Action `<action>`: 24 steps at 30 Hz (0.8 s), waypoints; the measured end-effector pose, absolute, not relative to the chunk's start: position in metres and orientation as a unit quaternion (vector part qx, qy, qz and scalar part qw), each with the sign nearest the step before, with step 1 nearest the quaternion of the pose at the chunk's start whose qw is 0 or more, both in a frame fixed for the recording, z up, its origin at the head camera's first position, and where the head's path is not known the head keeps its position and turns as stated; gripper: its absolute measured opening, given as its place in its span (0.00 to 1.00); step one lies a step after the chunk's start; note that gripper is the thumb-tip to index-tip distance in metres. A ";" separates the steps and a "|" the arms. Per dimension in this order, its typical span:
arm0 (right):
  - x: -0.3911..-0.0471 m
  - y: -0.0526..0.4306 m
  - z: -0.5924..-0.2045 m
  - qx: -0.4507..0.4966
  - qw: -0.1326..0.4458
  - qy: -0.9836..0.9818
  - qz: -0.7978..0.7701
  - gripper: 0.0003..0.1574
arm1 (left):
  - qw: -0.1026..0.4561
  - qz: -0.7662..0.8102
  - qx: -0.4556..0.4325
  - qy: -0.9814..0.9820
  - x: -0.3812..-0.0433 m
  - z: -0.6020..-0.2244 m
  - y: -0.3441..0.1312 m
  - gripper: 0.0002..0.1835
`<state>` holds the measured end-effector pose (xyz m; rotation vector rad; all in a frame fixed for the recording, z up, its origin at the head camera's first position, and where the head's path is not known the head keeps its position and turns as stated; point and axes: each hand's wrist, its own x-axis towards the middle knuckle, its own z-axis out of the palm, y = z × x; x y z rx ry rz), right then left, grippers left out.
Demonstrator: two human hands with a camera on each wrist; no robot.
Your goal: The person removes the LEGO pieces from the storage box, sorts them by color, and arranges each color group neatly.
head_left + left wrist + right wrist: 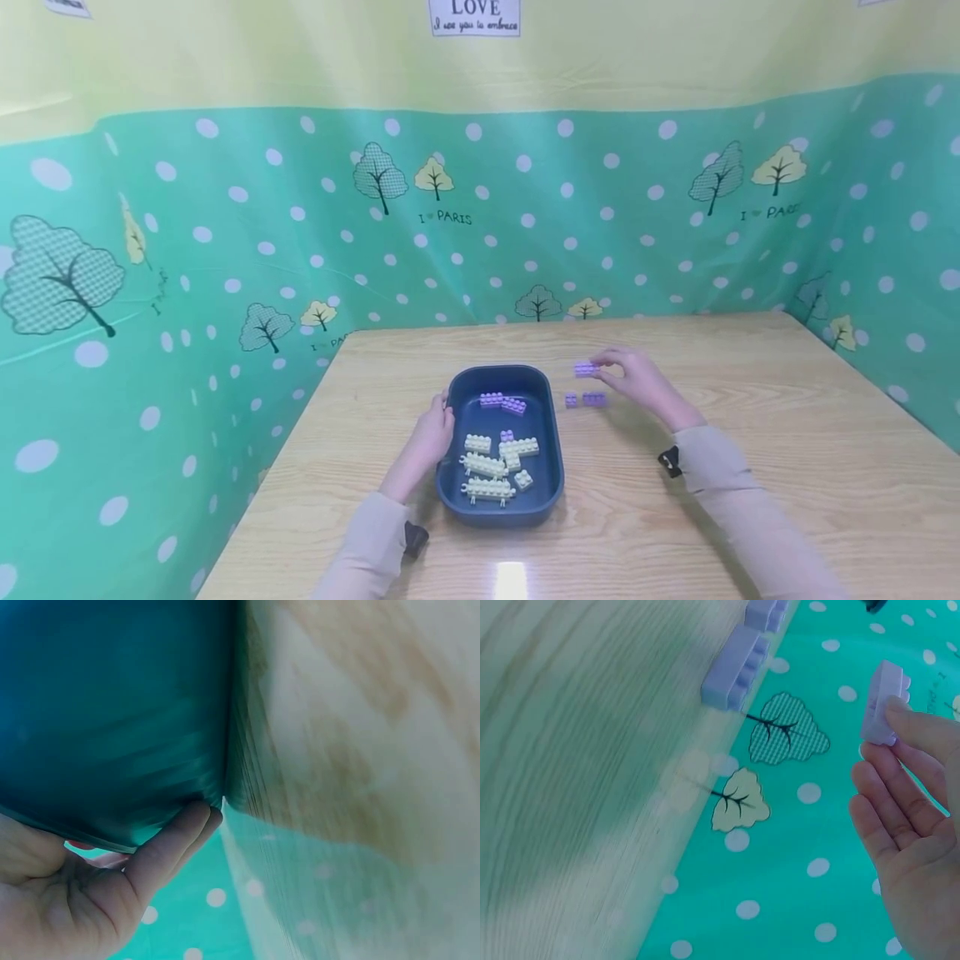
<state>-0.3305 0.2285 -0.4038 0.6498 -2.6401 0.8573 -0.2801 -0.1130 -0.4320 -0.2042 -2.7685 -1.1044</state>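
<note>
A long purple toy brick (881, 705) is pinched between the thumb and fingertips of my right hand (633, 377), lifted above the table beyond the tray's right side. My left hand (432, 431) grips the left side of a dark blue tray (557, 450); in the left wrist view its fingers lie against the outer wall. Inside the tray, purple bricks (492, 400) sit toward the far end. Several pale yellow bricks (477, 443) fill the near half, among them two long pieces with small side pegs (489, 490).
Just right of the tray, a small purple brick (571, 400) and a longer purple brick (594, 399) stand on the wooden table (675, 517). A green patterned curtain (480, 250) hangs behind the table and along its sides.
</note>
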 end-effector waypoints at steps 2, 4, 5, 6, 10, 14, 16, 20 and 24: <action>-0.331 0.233 -0.404 0.221 0.143 -0.918 0.296 0.19 | 0.076 -0.369 -0.067 -0.924 -0.280 -0.432 -0.114 0.23; -0.331 0.237 -0.403 0.214 0.137 -0.921 0.296 0.20 | 0.076 -0.369 -0.066 -0.924 -0.279 -0.431 -0.114 0.23; -0.330 0.239 -0.403 0.213 0.134 -0.922 0.295 0.20 | 0.075 -0.369 -0.066 -0.924 -0.279 -0.431 -0.114 0.23; -0.330 0.242 -0.403 0.211 0.132 -0.923 0.293 0.20 | 0.075 -0.369 -0.065 -0.924 -0.279 -0.430 -0.114 0.23; -0.329 0.251 -0.402 0.207 0.130 -0.926 0.287 0.20 | 0.071 -0.371 -0.066 -0.923 -0.279 -0.429 -0.113 0.23; -0.329 0.259 -0.402 0.206 0.129 -0.930 0.277 0.19 | 0.074 -0.373 -0.070 -0.922 -0.279 -0.429 -0.113 0.22; -0.329 0.263 -0.403 0.205 0.126 -0.932 0.271 0.18 | 0.076 -0.373 -0.071 -0.922 -0.279 -0.430 -0.113 0.22; -0.329 0.268 -0.405 0.204 0.124 -0.934 0.267 0.16 | 0.071 -0.372 -0.068 -0.923 -0.280 -0.431 -0.114 0.23; -0.328 0.273 -0.407 0.203 0.115 -0.935 0.268 0.16 | 0.063 -0.375 -0.068 -0.922 -0.280 -0.431 -0.115 0.23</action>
